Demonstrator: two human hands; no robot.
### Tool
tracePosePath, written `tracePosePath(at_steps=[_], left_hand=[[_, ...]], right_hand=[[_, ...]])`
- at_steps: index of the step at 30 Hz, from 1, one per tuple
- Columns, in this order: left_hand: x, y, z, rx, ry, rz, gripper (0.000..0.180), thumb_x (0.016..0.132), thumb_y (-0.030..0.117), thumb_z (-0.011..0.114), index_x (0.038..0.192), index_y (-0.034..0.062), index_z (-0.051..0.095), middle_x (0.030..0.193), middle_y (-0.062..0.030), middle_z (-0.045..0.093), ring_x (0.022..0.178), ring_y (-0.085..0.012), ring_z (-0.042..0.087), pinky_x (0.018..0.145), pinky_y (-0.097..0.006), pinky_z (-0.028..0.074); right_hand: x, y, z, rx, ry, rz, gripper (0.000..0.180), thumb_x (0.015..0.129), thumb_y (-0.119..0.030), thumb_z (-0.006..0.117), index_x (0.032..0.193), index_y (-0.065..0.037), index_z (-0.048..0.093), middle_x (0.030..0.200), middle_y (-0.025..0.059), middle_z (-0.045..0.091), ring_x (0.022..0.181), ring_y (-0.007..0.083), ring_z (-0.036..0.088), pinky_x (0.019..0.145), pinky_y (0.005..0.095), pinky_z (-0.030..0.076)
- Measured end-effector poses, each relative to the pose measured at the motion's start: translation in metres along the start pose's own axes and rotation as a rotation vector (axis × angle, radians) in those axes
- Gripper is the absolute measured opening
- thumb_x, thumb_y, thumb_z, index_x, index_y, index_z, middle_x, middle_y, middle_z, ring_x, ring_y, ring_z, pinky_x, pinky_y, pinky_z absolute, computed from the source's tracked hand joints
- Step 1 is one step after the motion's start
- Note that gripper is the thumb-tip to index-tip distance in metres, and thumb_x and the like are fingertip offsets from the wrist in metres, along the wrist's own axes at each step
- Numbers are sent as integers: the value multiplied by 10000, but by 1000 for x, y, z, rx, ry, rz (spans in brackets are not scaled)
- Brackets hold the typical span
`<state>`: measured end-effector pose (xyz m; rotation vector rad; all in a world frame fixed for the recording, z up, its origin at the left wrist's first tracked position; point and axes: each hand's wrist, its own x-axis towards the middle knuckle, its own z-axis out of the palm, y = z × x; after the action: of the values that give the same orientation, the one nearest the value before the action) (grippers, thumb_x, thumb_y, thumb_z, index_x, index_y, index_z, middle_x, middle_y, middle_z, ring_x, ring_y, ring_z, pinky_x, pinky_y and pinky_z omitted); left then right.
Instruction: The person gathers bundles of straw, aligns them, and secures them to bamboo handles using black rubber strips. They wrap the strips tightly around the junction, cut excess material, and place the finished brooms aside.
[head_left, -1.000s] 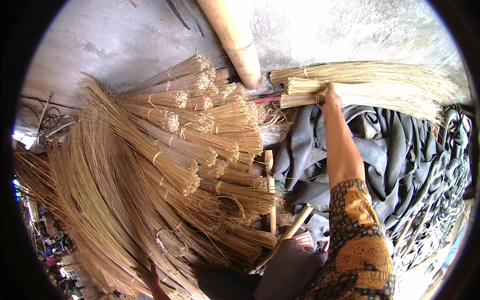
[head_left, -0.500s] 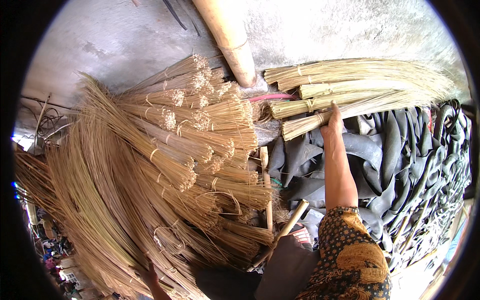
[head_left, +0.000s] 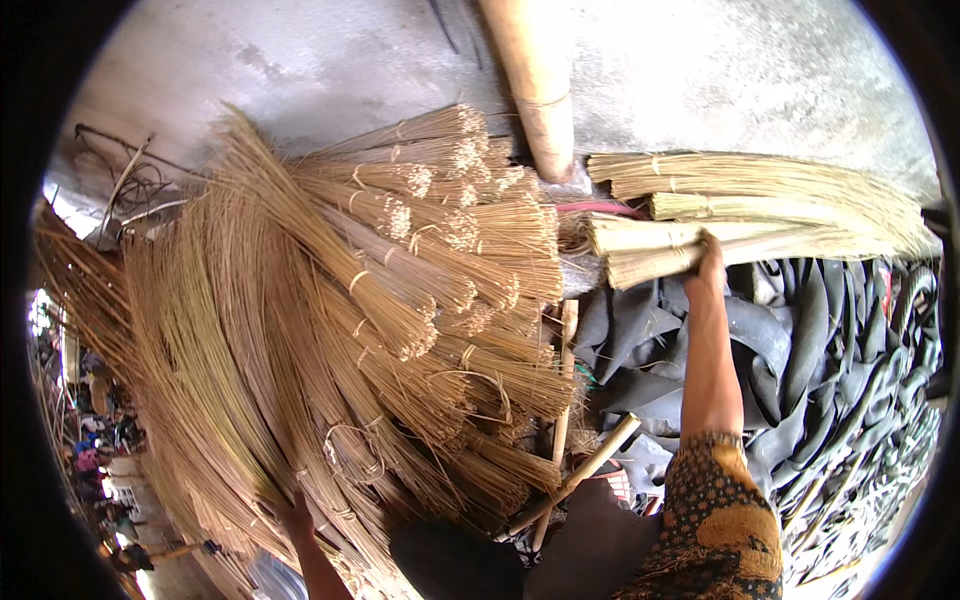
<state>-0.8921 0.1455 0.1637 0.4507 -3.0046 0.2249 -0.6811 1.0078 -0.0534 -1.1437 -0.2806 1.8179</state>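
At the upper right, my right hand (head_left: 708,262) is closed round the near bundle of thin sticks (head_left: 645,266), close to its cut end. That bundle lies against another pale bundle (head_left: 640,234), with more tied bundles (head_left: 760,172) behind it by the wall. Low on the left, my left hand (head_left: 292,518) grips long thin sticks (head_left: 235,400) in the big heap, its fingers partly sunk among them. Tied bundles (head_left: 400,325) fill the middle, their cut ends facing right and their frayed tips hanging left.
Black rubber strips (head_left: 790,350) are piled under and beyond my right arm. A bamboo pole (head_left: 535,90) leans on the grey wall (head_left: 690,70). Wooden poles (head_left: 590,465) stand before me. Cluttered things (head_left: 100,450) lie at the far left.
My view has swung left, so the scene sits further right. The near bundle in my right hand has come up against its neighbour. My left hand stays on the heap.
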Motion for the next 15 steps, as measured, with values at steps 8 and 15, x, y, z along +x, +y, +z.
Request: tracePosePath(at_steps=[8, 15], left_hand=[[-67, 202, -95, -707, 0, 567, 752, 936, 403, 780, 1531, 65, 469, 1623, -190, 396, 1514, -356, 376, 1230, -498, 340], [-189, 370, -164, -482, -116, 1255, 1152, 751, 465, 918, 1603, 5, 294, 1625, -261, 333, 1544, -401, 296, 1274, -516, 272]], right_hand=[[-140, 2, -12, 44, -337, -171, 408, 1004, -199, 651, 1352, 3, 584, 1272, 107, 666, 1179, 235, 632, 1073, 422, 493], [-272, 19, 54, -544, -408, -494, 317, 941, -106, 759, 1190, 41, 631, 1140, 112, 671, 1010, 193, 619, 931, 356, 509]])
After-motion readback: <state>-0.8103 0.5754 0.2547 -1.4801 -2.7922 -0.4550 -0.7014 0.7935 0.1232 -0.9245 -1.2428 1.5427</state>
